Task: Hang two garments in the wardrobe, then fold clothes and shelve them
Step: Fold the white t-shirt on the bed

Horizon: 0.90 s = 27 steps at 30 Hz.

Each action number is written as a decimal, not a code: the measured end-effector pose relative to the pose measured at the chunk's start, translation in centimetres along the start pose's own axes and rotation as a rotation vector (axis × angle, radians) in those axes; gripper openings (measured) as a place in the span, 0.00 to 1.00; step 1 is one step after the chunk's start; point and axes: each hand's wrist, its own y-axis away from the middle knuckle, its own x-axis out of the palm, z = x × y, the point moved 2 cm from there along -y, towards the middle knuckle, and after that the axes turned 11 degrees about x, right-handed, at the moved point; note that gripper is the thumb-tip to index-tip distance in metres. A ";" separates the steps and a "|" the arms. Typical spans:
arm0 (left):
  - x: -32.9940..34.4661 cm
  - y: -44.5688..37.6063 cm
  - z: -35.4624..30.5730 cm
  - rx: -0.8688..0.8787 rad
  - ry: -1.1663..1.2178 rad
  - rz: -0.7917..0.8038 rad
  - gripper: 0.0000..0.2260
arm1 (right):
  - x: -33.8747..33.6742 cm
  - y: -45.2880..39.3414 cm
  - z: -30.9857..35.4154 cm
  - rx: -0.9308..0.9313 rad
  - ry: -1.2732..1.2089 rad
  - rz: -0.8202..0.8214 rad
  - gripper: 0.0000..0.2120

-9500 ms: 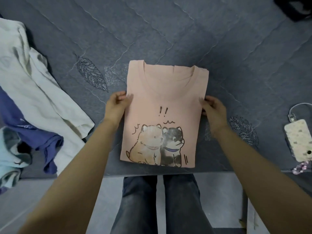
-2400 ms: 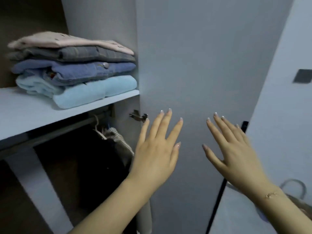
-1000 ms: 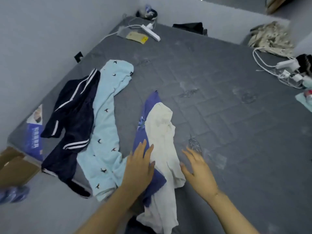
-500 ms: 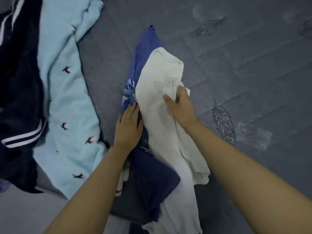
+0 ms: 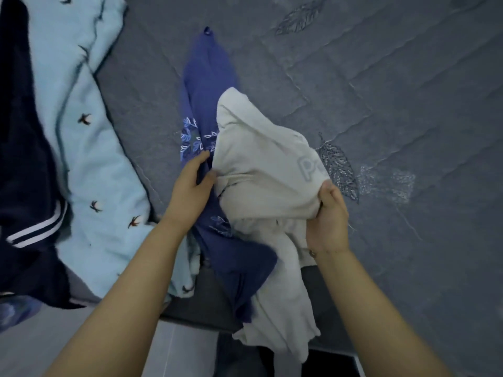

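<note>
1. Cream garment [image 5: 261,170] is lying bunched at the frame's centre, overlapping a purple garment [image 5: 206,77] on the grey bed [image 5: 394,91].
2. Right hand [image 5: 328,216] is gripping its right edge with clenched fingers.
3. Left hand [image 5: 190,186] is pinching its left edge.
4. Light-blue garment [image 5: 89,148] and navy garment [image 5: 24,148] are lying at the left.

The cream garment [image 5: 261,170] is soft matt cloth; the light-blue garment [image 5: 89,164] looks fleecy; the grey bed [image 5: 394,77] is quilted, stitched fabric.
</note>
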 end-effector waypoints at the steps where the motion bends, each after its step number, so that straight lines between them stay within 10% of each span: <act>1: 0.8 0.3 -1.2 0.003 -0.003 0.046 0.19 | -1.9 0.8 0.6 0.000 -0.020 -0.017 0.09; 12: 18.0 5.8 -10.2 0.032 0.005 0.487 0.18 | -22.9 6.2 9.0 -0.179 0.237 -0.361 0.10; 16: 25.2 7.3 -11.8 0.017 -0.060 0.566 0.21 | -30.8 6.7 10.5 -0.446 1.149 -0.502 0.07; 19: 30.6 8.4 -12.8 -0.091 -0.055 0.592 0.24 | -35.5 5.6 10.5 -0.240 1.627 -0.416 0.06; 23: 35.6 9.6 -13.3 -0.244 -0.451 0.562 0.30 | -39.2 3.6 11.6 -0.055 1.429 -0.249 0.07; 27: 36.8 10.2 -14.0 -0.110 -0.255 0.393 0.09 | -37.9 1.2 12.7 0.126 0.820 -0.128 0.13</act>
